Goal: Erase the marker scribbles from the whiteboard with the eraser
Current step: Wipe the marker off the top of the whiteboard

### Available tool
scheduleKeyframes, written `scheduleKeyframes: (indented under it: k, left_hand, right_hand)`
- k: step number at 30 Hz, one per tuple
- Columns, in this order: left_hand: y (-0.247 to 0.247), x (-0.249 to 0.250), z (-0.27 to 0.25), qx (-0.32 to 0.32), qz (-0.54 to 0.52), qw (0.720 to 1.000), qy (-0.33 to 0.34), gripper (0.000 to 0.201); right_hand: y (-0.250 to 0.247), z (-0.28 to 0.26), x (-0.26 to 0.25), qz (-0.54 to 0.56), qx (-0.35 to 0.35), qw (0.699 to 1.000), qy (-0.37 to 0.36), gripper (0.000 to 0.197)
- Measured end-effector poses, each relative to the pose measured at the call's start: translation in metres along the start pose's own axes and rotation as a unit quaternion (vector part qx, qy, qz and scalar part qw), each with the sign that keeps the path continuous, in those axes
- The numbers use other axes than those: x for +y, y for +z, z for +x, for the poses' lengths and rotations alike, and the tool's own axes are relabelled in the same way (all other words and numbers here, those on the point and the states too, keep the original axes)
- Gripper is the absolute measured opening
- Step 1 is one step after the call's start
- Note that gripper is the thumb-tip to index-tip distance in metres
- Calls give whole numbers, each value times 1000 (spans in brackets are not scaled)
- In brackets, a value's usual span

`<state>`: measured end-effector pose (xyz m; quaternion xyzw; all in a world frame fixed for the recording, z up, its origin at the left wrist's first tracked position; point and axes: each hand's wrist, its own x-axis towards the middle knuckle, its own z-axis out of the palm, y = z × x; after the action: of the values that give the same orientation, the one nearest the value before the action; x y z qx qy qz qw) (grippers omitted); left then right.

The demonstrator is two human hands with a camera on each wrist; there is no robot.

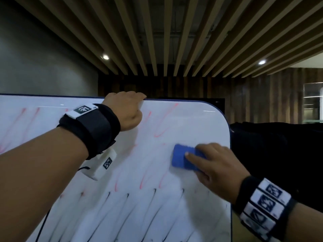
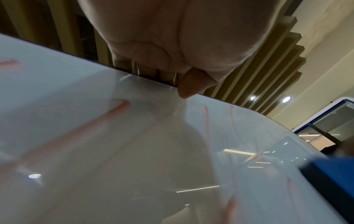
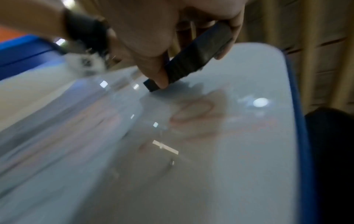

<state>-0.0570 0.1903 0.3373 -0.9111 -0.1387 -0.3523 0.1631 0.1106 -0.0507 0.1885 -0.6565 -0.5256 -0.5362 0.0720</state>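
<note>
I had my right hand (image 1: 214,165) gripping the blue eraser (image 1: 185,157) flat against the whiteboard (image 1: 157,172), index finger on top, thumb underneath. My left hand (image 1: 126,110) curled over the board's top edge.

The whiteboard (image 1: 192,123) has a smooth, glossy white face — ceiling lights and a hand reflect in it in both wrist views — with a thin dark blue rim (image 3: 298,121). The red marker strokes (image 1: 161,126) toward 12 o'clock look thin and smeared; the black strokes (image 1: 152,203) toward 6 o'clock look denser. The eraser (image 1: 185,157) shows a matt blue back, plastic or foam by its look, over a dark pad (image 3: 191,60). Both wrist bands (image 1: 94,126) are black cloth — matt.
</note>
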Motion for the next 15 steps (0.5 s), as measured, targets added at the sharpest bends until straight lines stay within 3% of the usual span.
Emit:
scheduleKeyframes:
  k: [2, 5, 6, 8, 10, 11, 12, 15]
  left_hand:
    - [0, -6, 0, -4, 0, 1000, 12, 60]
    - [-1, -11, 1, -15, 3, 999, 28, 61]
    - [-1, -12, 2, -16, 5, 999, 30, 62]
    - [-1, -13, 2, -20, 7, 999, 33, 63]
    - [-1, -18, 1, -22, 4, 999, 35, 64]
    - [-1, -22, 0, -22, 3, 999, 35, 63]
    - [0, -27, 0, -21, 2, 999, 32, 63]
    - [0, -42, -4, -20, -5, 999, 25, 63]
  right_hand:
    - [-10, 1, 13, -9, 0, 1000, -1, 51]
    - [-23, 34, 40, -15, 80, 983, 163, 52]
    - [-22, 41, 37, -9, 95, 979, 181, 50]
    - [-11, 36, 15, 11, 76, 991, 112, 48]
    - [0, 9, -6, 13, -1, 1000, 14, 50]
    - [-2, -1, -5, 5, -23, 1000, -1, 52]
    - [-7, -3, 4, -4, -15, 1000, 14, 53]
    - [-22, 23, 36, -30, 71, 979, 187, 54]
